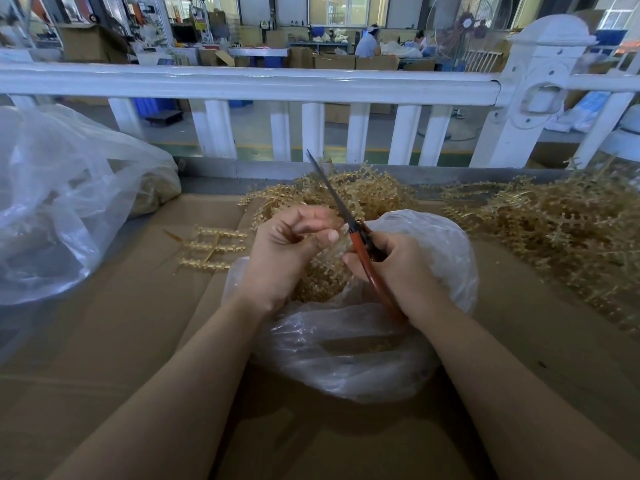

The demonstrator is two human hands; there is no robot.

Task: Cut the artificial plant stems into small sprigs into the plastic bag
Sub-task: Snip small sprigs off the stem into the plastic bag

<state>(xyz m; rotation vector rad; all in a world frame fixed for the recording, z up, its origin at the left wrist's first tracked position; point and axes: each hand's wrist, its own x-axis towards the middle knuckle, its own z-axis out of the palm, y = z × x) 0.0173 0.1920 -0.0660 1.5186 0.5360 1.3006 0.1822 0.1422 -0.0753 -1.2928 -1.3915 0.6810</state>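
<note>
A clear plastic bag [349,348] sits open on the cardboard in front of me, with cut yellow sprigs [320,282] inside. My right hand [398,268] grips red-handled scissors [362,254] whose closed blades point up and away. My left hand [287,251] is curled over the bag's mouth and pinches a small pale plant piece [337,245] next to the scissors' pivot. Uncut golden stems [346,192] lie piled just behind the bag.
A large heap of golden stems [561,226] covers the right side. A loose stem section [211,247] lies left of the bag. A big clear bag [62,209] stands at far left. A white railing [277,84] borders the cardboard-covered table [121,341].
</note>
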